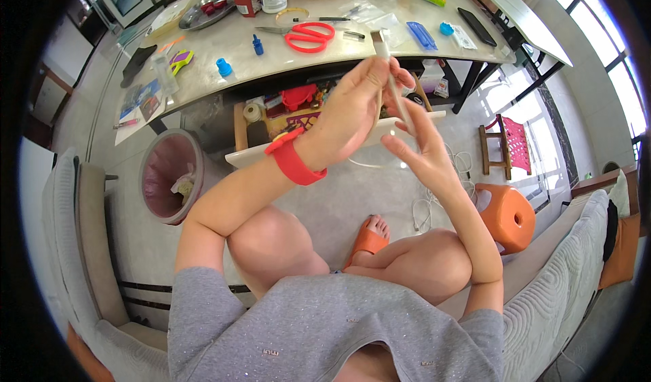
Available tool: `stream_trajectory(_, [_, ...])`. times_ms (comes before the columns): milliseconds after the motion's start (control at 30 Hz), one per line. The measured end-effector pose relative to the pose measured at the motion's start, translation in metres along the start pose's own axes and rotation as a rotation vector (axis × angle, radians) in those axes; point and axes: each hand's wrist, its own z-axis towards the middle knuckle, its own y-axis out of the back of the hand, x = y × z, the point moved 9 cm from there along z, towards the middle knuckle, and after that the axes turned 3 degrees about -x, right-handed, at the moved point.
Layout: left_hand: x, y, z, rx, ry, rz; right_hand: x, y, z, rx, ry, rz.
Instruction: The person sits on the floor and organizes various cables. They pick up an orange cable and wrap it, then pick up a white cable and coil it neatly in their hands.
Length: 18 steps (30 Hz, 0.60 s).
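Observation:
My left hand (351, 110), with a red band on its wrist, pinches a white cable (399, 99) near its plug (379, 43), which points up in front of the table. Beside it my right hand (419, 140) has its thumb spread from its fingers; the cable runs along those fingers, and whether they grip it I cannot tell. More pale cable hangs below my left hand. Behind the hands, red-handled scissors (309, 37), a black pen (321, 19) and clear plastic bags (386, 26) lie on the table.
An open drawer (330, 145) full of small items juts out below the table (203, 84). A lined bin (168, 178) stands at the left, an orange stool (508, 219) at the right. White cords (430, 204) lie on the floor near my orange slipper (367, 239).

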Motion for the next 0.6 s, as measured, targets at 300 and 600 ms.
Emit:
stream_trajectory(300, [-0.015, 0.019, 0.006, 0.002, -0.006, -0.284, -0.026, -0.035, -0.003, 0.334, -0.075, 0.185])
stream_trajectory(600, [-0.020, 0.054, 0.008, -0.265, -0.027, -0.031, -0.032, 0.059, 0.000, -0.166, -0.002, -0.040])
